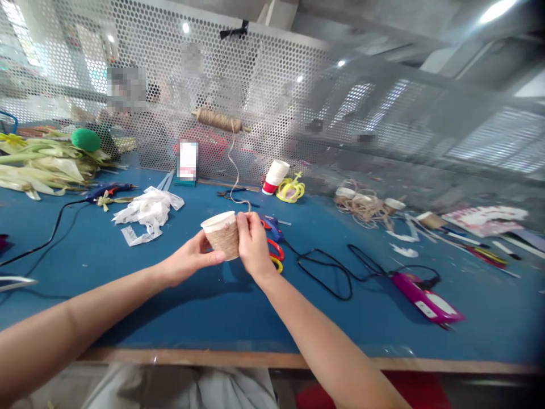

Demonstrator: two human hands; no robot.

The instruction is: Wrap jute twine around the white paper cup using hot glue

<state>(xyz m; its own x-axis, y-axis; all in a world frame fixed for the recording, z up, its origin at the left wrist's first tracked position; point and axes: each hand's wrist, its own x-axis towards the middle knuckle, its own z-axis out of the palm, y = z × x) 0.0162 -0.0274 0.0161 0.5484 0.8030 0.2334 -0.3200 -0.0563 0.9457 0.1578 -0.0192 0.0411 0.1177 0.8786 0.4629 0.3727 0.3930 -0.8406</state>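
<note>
A paper cup, wrapped in brown twine below its white rim, is tilted above the blue table. My left hand holds its left side and underside, thumb across the front. At the cup's right side, my right hand is closed, with the twine running up from its fingertips. That strand leads to a twine roll on a stick at the perforated screen. Behind my right hand lie a blue glue gun and scissors with red and yellow handles, both partly covered.
Crumpled white plastic, another glue gun and corn husks are on the left of the blue table. Stacked cups stand by the perforated screen. Black cable and a purple power strip lie right.
</note>
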